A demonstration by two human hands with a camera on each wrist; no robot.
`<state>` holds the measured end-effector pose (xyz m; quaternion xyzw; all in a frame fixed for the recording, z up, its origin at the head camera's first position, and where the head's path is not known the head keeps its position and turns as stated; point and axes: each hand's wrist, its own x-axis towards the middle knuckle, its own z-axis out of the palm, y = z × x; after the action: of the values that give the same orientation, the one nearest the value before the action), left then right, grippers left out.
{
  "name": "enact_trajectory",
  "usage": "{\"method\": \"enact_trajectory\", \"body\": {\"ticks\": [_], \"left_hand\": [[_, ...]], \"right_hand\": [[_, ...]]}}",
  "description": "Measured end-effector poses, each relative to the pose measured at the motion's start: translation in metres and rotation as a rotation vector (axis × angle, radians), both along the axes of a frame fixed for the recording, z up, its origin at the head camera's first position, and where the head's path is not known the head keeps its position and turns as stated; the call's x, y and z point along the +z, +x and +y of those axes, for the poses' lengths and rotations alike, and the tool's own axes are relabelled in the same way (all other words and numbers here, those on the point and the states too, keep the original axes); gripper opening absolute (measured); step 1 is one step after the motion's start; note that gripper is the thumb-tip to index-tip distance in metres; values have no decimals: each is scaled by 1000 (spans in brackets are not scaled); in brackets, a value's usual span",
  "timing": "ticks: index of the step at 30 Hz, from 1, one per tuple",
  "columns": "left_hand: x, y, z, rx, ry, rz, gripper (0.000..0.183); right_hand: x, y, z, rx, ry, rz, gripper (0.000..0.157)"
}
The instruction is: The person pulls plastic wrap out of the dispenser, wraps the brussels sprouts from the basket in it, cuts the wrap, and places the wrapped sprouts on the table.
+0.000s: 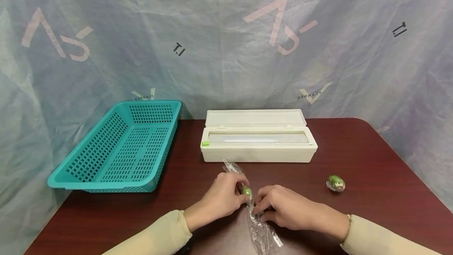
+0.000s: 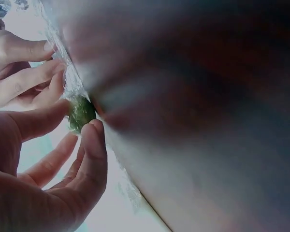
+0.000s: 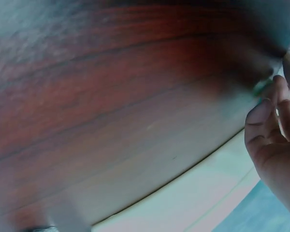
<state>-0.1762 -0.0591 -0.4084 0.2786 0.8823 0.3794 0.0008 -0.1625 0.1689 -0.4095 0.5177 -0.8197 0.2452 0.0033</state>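
Note:
A small, round green vegetable (image 1: 247, 192) lies in a strip of crumpled clear plastic wrap (image 1: 260, 233) near the front of the table. My left hand (image 1: 221, 194) holds it between thumb and fingers. In the left wrist view the green vegetable (image 2: 80, 114) looks glossy under the film. Just to its right, my right hand (image 1: 283, 207) pinches the twisted wrap with its fingertips. The wrap runs on past both hands, toward the white box and toward the table's front edge. Only part of the right hand (image 3: 278, 125) shows in the right wrist view.
Behind the hands stands a white wrap dispenser box (image 1: 258, 154), its lid raised, with a roll inside and a green slider. A turquoise plastic basket (image 1: 155, 168) sits at the left. Another green-and-white vegetable (image 1: 336, 183) in film lies on the dark red table (image 1: 371, 152) at right.

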Motion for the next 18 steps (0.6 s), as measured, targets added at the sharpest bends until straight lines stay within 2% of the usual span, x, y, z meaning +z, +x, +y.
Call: {"method": "enact_trajectory", "body": {"ticks": [4,9,13,18], "left_hand": [[0,0,0,-2,-3,4,17],[1,-2,2,-5,-18,15,15],[3,-3,1,-12,-27,38,17],[5,-4,1,-13,-63,63,25]], "right_hand": [[-2,0,-5,17,-55,24,13],[0,0,-8,-3,-192,-86,16],[5,-3,-8,-94,-284,-194,19],[8,-5,-10,-259,-333,-405,6]]}}
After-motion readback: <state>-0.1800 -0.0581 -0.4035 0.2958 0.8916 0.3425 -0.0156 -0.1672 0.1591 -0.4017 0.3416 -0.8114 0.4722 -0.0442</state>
